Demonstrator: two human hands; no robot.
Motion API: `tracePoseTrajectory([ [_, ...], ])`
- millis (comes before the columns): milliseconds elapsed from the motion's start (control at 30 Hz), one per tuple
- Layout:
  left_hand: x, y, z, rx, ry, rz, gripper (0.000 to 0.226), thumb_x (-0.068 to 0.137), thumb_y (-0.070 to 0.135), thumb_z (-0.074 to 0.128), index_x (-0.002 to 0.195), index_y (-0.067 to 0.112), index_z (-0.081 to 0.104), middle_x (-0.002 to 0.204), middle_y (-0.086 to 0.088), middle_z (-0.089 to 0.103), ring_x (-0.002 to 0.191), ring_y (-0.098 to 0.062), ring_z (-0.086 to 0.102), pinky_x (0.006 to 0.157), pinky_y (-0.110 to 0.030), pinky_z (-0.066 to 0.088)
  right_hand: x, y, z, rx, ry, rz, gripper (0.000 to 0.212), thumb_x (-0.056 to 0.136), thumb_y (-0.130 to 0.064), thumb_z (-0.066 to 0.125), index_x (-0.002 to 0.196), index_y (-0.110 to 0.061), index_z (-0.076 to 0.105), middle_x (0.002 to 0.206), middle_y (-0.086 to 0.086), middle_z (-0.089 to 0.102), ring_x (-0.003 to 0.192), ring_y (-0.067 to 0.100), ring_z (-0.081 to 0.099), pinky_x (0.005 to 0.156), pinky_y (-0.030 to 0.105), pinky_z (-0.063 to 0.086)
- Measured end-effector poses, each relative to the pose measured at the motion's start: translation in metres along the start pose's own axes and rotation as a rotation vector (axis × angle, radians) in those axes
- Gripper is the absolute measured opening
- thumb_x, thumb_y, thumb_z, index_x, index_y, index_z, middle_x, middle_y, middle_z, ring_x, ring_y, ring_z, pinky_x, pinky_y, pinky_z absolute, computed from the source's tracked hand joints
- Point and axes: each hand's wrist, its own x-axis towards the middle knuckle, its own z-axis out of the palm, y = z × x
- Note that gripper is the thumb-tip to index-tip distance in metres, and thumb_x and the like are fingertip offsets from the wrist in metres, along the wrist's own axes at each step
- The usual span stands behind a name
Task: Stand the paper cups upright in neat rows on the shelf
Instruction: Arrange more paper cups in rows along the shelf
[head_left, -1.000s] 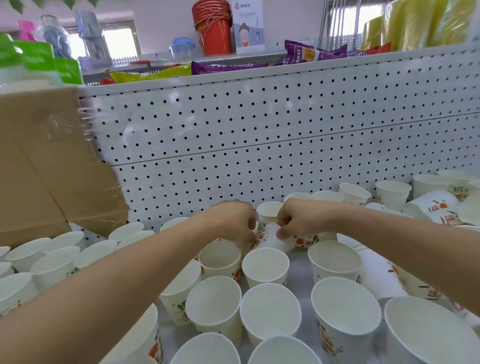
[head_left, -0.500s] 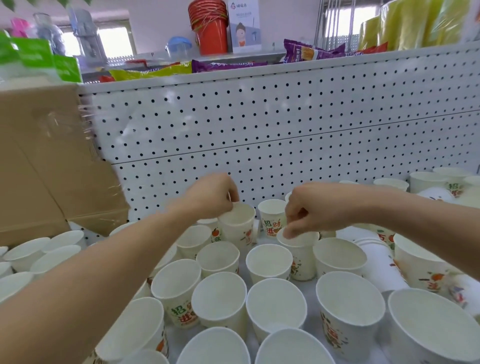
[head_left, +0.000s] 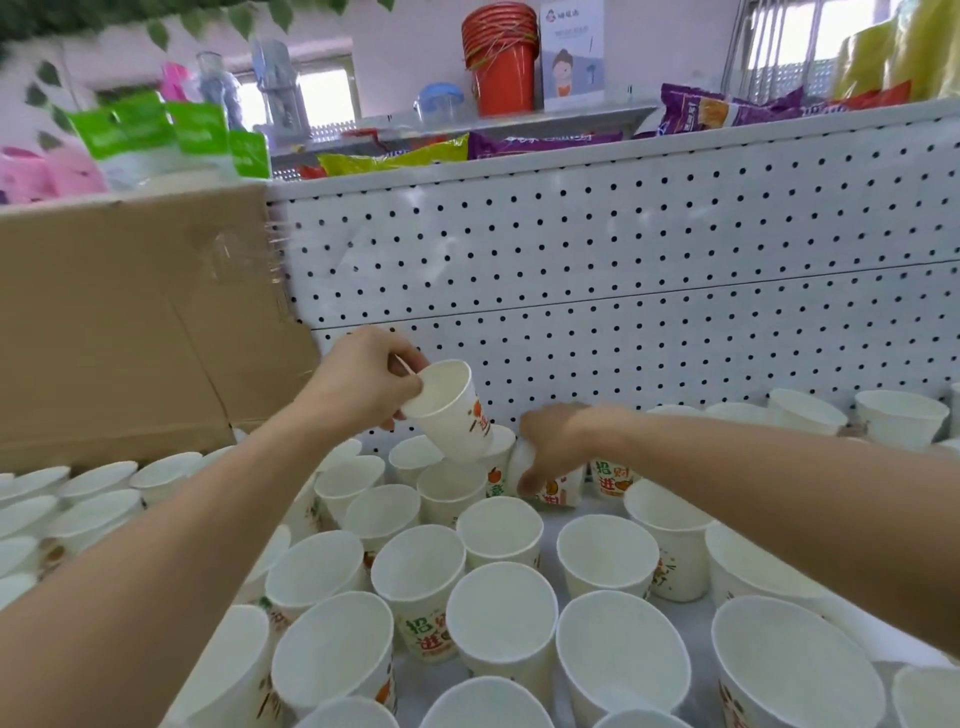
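Several white paper cups with green and orange print stand upright on the white shelf (head_left: 691, 621). My left hand (head_left: 363, 382) pinches the rim of one paper cup (head_left: 452, 410) and holds it tilted in the air above the back rows. My right hand (head_left: 558, 441) reaches down near the pegboard and grips a cup lying on its side (head_left: 548, 486) among the back cups. More upright cups (head_left: 501, 618) fill the front of the shelf below my arms.
A white pegboard wall (head_left: 649, 280) backs the shelf. A brown cardboard box (head_left: 130, 322) stands at the left. More cups (head_left: 898, 415) line the back right. Above, an upper shelf holds snack bags (head_left: 545, 140) and stacked red buckets (head_left: 501, 57).
My left hand has lifted a cup off the shelf and tilted it. My right hand let go of an upright cup's rim and dropped to a cup lying on its side at the back.
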Motion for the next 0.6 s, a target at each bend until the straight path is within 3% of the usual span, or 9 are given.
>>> tracePoseTrajectory([
  [167,-0.005,-0.002,0.001,-0.022,0.0,-0.014,0.015,0.087,0.002,0.061,0.091,0.013,0.07,0.077,-0.006,0.069,0.042,-0.003,0.058,0.045,-0.019,0.048,0.014,0.002,0.018,-0.046,0.12,-0.024,0.079,0.066,-0.062,0.074,0.124,-0.02,0.04,0.113,0.003,0.059,0.096,0.022,0.055,0.081,0.036,0.05],
  [333,-0.003,0.006,0.008,-0.025,-0.016,0.0,0.015,0.087,0.003,0.061,0.093,0.013,0.07,0.079,-0.007,0.069,0.044,-0.005,0.059,0.045,-0.017,0.047,0.001,0.014,-0.002,0.028,0.164,-0.034,0.064,0.074,-0.055,0.07,0.12,-0.024,0.039,0.092,-0.005,0.054,0.08,0.013,0.055,0.07,0.031,0.049],
  [467,0.0,0.014,0.019,-0.002,-0.056,0.0,0.015,0.087,0.004,0.061,0.093,0.014,0.07,0.08,-0.006,0.069,0.048,-0.009,0.062,0.047,-0.019,0.049,-0.018,0.036,-0.019,0.269,0.23,-0.045,0.053,0.073,-0.046,0.074,0.112,-0.024,0.045,0.095,-0.005,0.059,0.082,0.012,0.058,0.064,0.028,0.047],
  [600,0.001,0.023,0.042,0.052,-0.122,0.036,0.015,0.087,0.005,0.062,0.094,0.017,0.068,0.078,-0.004,0.069,0.048,-0.008,0.062,0.048,-0.02,0.051,-0.03,0.05,-0.016,0.34,0.259,-0.063,0.043,0.073,-0.048,0.074,0.102,-0.024,0.054,0.094,-0.004,0.061,0.081,0.011,0.058,0.061,0.026,0.044],
])
